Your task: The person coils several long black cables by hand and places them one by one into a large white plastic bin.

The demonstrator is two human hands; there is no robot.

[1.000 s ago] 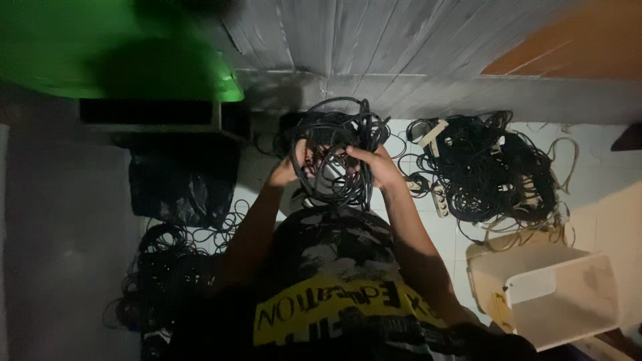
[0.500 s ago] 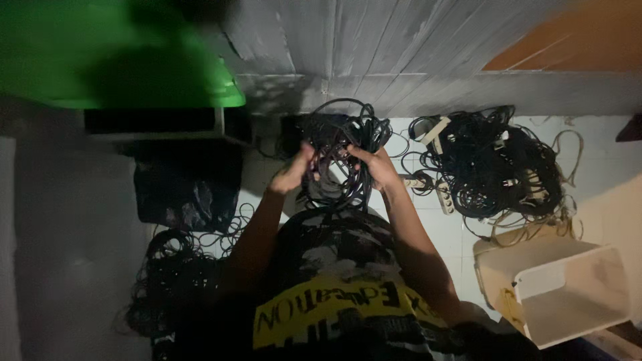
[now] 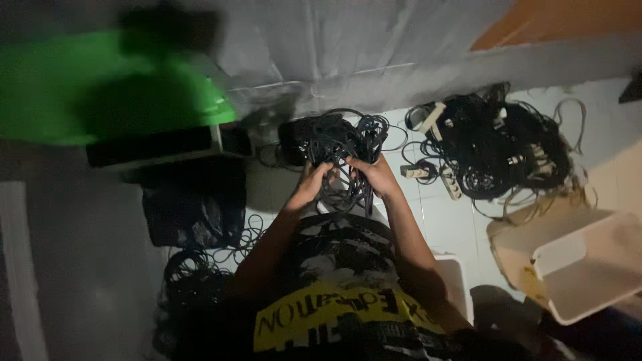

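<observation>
Head view: the left hand (image 3: 311, 184) and the right hand (image 3: 374, 175) both clasp a tangled bundle of thin black cables (image 3: 341, 150) held at chest height, straight ahead of the body; the bundle spreads away from the person past the fingertips, loose loops hanging between the wrists; both hands sit equally close; a larger heap of black cables with white power strips (image 3: 495, 150) lies on the pale floor to the right; an open beige plastic bin (image 3: 588, 267) stands nearer, lower right
</observation>
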